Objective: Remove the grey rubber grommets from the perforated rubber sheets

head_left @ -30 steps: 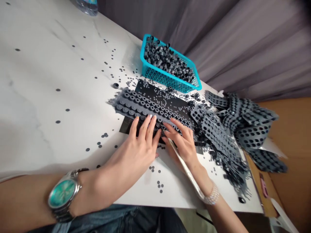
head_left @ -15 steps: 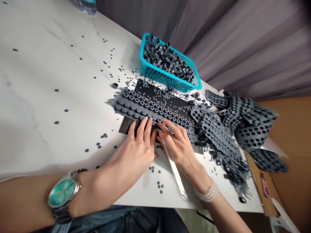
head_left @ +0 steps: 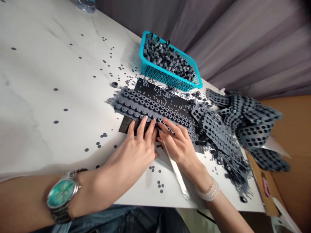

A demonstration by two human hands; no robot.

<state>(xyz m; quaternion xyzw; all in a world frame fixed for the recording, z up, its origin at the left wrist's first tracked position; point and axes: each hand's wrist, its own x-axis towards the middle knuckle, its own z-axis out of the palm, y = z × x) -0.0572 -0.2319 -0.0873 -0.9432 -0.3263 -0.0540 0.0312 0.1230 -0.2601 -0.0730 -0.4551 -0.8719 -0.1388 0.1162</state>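
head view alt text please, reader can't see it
Left hand and right hand press on a grey sheet of rubber rings on a white table, a metal strip under the right palm. Behind it stands a teal basket of loose rings; punched sheets pile up at right.

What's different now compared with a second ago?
The right hand slid a little left along the grey rubber sheet of moulded rings, closer to the left hand, whose fingers drew back slightly. The flat silver metal strip under the right palm swung its near end leftwards, clear of the wrist. The turquoise plastic basket and white table stayed put.
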